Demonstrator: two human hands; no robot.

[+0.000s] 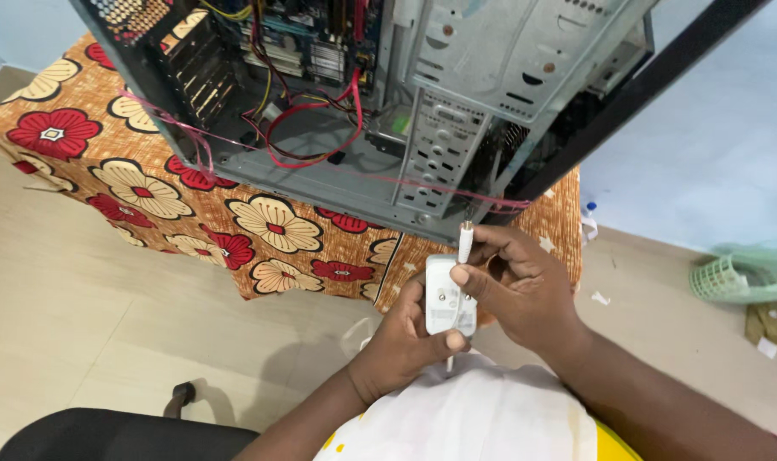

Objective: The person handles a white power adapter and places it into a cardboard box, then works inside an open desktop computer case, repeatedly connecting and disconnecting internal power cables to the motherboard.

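The left hand [401, 341] wraps a small white box [446, 296] from below, thumb pressed on its lower front. The right hand [520, 286] pinches a thin white plug [464, 242] between thumb and fingers, holding it upright just above the box, with its cable running down the box's front. Both hands sit low in the middle, over the white cloth [474, 418] on the lap. Just beyond stands an open PC case [439, 128] with red cables [311, 128], on a flowered tablecloth [149, 188]. A green basket [742, 275] lies on the floor at right.
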